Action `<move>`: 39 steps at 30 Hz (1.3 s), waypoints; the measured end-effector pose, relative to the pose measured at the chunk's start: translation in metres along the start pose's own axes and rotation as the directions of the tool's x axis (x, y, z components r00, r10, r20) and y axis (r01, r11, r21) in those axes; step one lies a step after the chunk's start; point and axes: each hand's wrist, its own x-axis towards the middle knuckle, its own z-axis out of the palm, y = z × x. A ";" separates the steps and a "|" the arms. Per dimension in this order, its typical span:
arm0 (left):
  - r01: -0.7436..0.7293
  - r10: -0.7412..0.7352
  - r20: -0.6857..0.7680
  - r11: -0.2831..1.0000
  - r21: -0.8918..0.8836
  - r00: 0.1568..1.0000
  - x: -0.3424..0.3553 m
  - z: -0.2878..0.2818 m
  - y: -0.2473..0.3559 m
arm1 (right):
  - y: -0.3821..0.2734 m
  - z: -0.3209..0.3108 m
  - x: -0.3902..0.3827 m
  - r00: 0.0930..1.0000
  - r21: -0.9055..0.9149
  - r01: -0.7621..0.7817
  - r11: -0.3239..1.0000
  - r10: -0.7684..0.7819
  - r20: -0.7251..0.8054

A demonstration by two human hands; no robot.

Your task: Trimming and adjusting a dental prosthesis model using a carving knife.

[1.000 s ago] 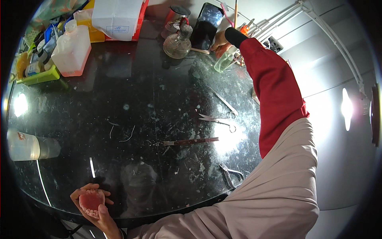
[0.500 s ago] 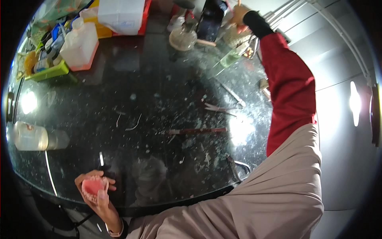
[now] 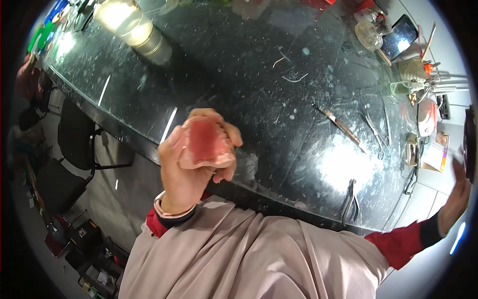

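Note:
My left hand (image 3: 185,172) is wrapped round a dental model (image 3: 205,144), a pinkish cast with a row of teeth and a smooth red wax-like plate in its middle. I hold it above the table's front edge, plate side up. At the far right my right hand (image 3: 454,199) is raised beyond the table with its fingers stretched out and nothing visible in them. The fingertips are close to a dark, upright object (image 3: 469,144) at the picture's rim; whether they touch it I cannot tell.
On the dark glossy table (image 3: 239,89) lie a long thin brownish tool (image 3: 343,128), scissors-like metal tool (image 3: 374,130) and pliers (image 3: 350,205). A clear bottle (image 3: 132,27) stands far left. A phone (image 3: 400,37), glass jar (image 3: 368,36) and green-liquid bottle (image 3: 404,87) are at right. Chairs (image 3: 74,129) stand left.
My view has swung left. The right hand has left the far-side containers and now reaches out at the far right. My left hand has lifted the dental model closer.

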 end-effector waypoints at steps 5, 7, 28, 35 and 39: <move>0.145 -0.132 0.092 0.977 -0.156 0.987 -0.010 0.016 -0.011 | -0.037 0.054 -0.132 0.881 0.292 -0.332 0.897 0.184 0.437; 0.153 -0.124 0.172 0.974 -0.168 0.977 -0.012 0.019 -0.014 | -0.034 0.060 -0.163 0.810 0.427 -0.382 0.819 0.074 0.582; -0.162 0.163 0.327 0.986 -0.030 0.931 -0.051 0.025 -0.076 | -0.053 0.134 -0.284 0.714 -0.105 0.117 0.988 -0.010 0.700; -0.187 0.163 0.563 0.982 -0.016 0.810 -0.039 0.009 -0.087 | -0.048 0.137 -0.281 0.726 -0.243 0.339 0.909 -0.088 0.682; -0.162 0.100 0.402 0.979 0.122 0.910 -0.053 0.015 -0.079 | -0.055 0.144 -0.273 0.677 -0.261 0.459 0.849 -0.144 0.722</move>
